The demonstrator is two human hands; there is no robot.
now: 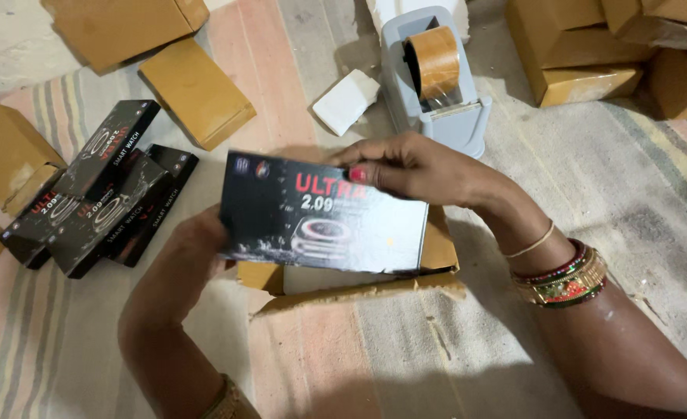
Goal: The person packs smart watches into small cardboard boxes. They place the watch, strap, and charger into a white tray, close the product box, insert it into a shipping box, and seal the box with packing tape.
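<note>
Black flat product box with red and white print, centre, held at both short ends, right above open brown cardboard carton. Pile of matching black boxes at left, overlapping, tilted. Plain brown cartons: one upper left of centre, one at top left, some at far left edge, stack top right. Small white box beside grey tape dispenser.
</note>
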